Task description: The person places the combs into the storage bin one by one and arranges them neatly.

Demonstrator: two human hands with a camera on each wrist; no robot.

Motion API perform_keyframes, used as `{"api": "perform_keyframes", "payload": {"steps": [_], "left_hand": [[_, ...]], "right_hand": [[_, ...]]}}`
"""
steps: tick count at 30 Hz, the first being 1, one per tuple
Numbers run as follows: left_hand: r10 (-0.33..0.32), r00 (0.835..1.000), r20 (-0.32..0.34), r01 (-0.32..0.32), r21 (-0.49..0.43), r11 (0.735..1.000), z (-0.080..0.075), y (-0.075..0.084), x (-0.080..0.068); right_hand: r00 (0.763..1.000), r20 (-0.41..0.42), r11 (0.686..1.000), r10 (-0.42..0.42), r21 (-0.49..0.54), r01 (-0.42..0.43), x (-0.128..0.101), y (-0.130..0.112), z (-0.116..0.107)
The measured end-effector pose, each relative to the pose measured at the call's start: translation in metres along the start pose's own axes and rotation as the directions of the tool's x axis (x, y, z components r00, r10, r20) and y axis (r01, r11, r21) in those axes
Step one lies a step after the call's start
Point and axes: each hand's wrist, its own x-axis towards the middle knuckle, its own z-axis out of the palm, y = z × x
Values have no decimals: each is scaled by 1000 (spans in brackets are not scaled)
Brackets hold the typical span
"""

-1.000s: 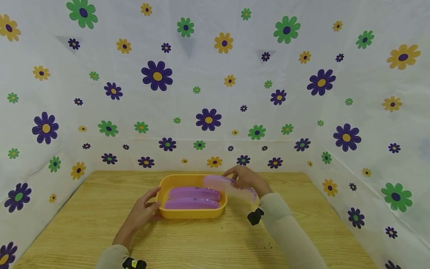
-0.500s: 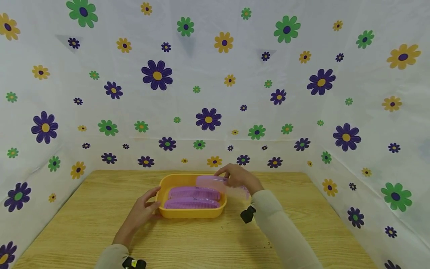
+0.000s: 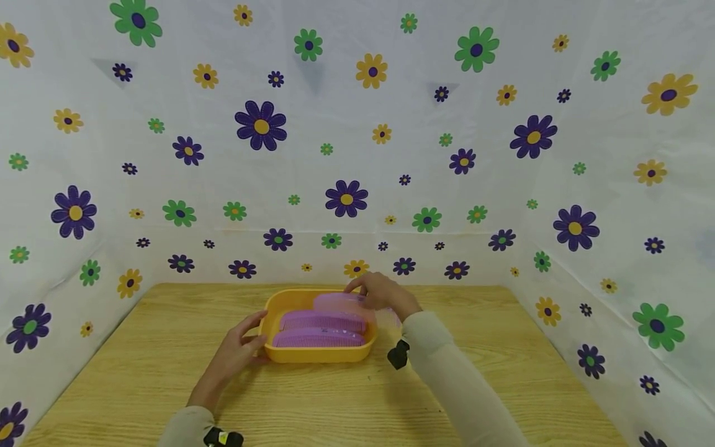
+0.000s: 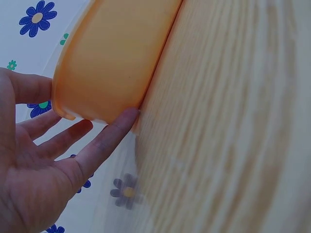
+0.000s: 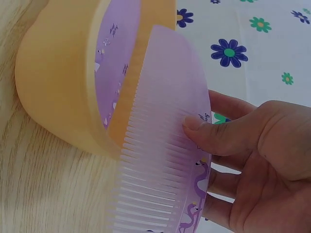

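Note:
Two purple combs lie in the yellow plastic tray (image 3: 318,354): a front comb (image 3: 318,338) and one behind it (image 3: 321,320). My right hand (image 3: 382,293) pinches a third, translucent purple comb (image 5: 167,92) along its spine, thumb on one face and fingers behind. One end of that comb is above the tray; the other sticks out past the right end. Flamingo prints run along its spine, teeth pointing toward the tray. My left hand (image 3: 234,344) rests against the tray's left end, its nearly straight fingers (image 4: 104,143) touching the outer wall.
The tray stands on a wood-grain table (image 3: 268,410) near its back edge. White flower-printed cloth (image 3: 346,161) hangs behind and along both sides. Black wrist devices sit on the left (image 3: 223,437) and right (image 3: 398,354) sleeves.
My right hand has moved left with the comb in its grip, bringing more of the comb over the tray. The left hand and the tray have stayed in place.

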Motion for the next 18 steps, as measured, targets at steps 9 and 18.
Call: {"api": "perform_keyframes", "payload": {"steps": [9, 18], "left_hand": [[17, 1000, 8, -17, 10, 1000, 0, -1, 1], [7, 1000, 4, -7, 18, 1000, 0, 2, 0]], "right_hand": [[998, 5, 997, -64, -44, 64, 9, -12, 5], [999, -5, 999, -34, 5, 34, 20, -20, 16]]}}
